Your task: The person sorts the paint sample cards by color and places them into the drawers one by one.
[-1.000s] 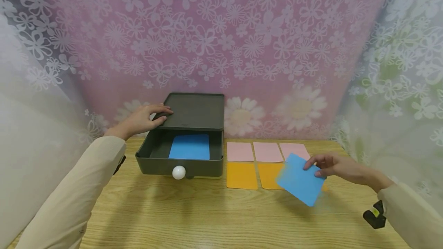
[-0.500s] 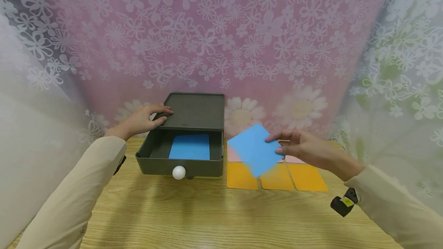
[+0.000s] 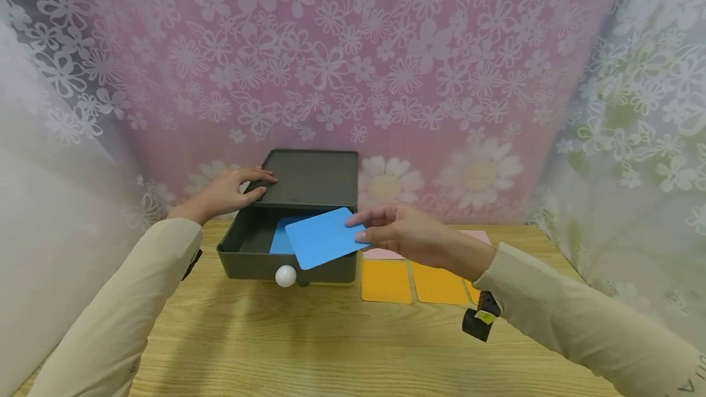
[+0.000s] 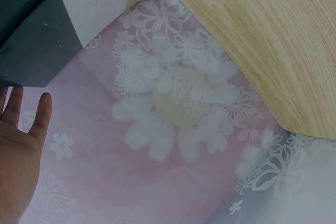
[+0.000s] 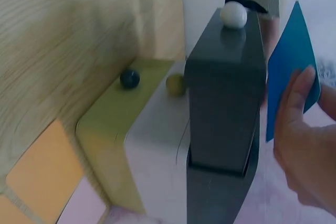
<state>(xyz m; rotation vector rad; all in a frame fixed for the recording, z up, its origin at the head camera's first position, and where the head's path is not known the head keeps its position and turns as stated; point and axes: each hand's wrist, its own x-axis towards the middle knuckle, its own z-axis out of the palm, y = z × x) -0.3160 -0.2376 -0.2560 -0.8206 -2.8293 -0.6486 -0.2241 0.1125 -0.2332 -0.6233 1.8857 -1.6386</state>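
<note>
Sorting of coloured cards into the dark grey plastic drawer box is the work in hand, and the step reached is the delivery of one card. The right hand pinches a flat blue rectangular card between thumb and fingers and holds it tilted in the air over the near right corner of the pulled-out top drawer, just above the drawer's front wall and its round white knob. Another blue card already lies flat on the drawer floor, partly covered from view by the held one. The left hand rests on the far left edge of the box lid with its fingers laid nearly straight, gripping nothing and apparently steadying the box. On the light wooden table, right of the box, lie orange cards in the near row and pink cards behind them, partly hidden by the right forearm. Judging from this, the next move calls for carrying the held card further left and down, levelling it over the lying one, and loosening the pinch so that it drops flat inside the drawer walls.
</note>
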